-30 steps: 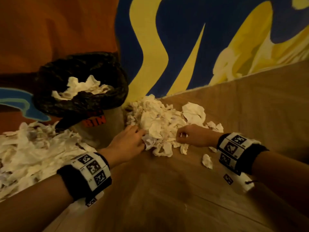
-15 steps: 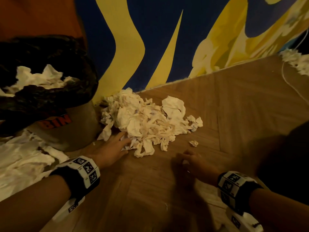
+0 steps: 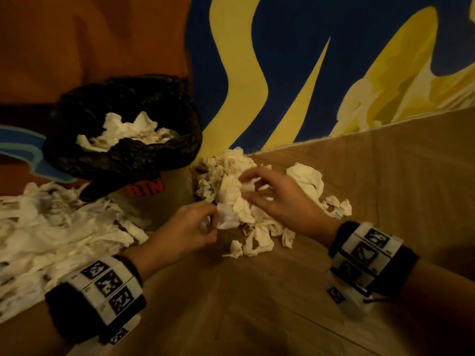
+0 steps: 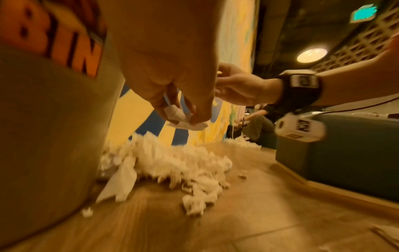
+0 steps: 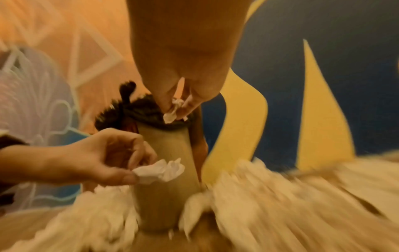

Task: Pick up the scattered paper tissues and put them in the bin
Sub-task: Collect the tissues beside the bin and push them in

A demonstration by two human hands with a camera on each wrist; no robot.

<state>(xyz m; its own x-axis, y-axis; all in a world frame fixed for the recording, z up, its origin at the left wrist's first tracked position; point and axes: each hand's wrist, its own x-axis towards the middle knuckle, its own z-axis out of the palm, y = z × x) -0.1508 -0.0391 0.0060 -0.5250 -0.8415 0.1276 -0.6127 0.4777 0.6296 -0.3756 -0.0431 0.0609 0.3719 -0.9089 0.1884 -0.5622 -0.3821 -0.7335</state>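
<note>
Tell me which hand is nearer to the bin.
Left. The left hand pinches a tissue just in front of the bin; the right hand is farther out, over the tissue pile.

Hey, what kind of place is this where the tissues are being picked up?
Probably a public indoor lounge or café-like space, not a home. A big painted mural covers the wall above a wood-plank floor, a green exit sign glows on the dark ceiling, and a long teal upholstered bench runs along one side.

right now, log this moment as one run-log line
left hand: pinches crumpled tissue | right hand: pinches small tissue scrap | bin: part-filled | tissue pile: on floor beside bin
</note>
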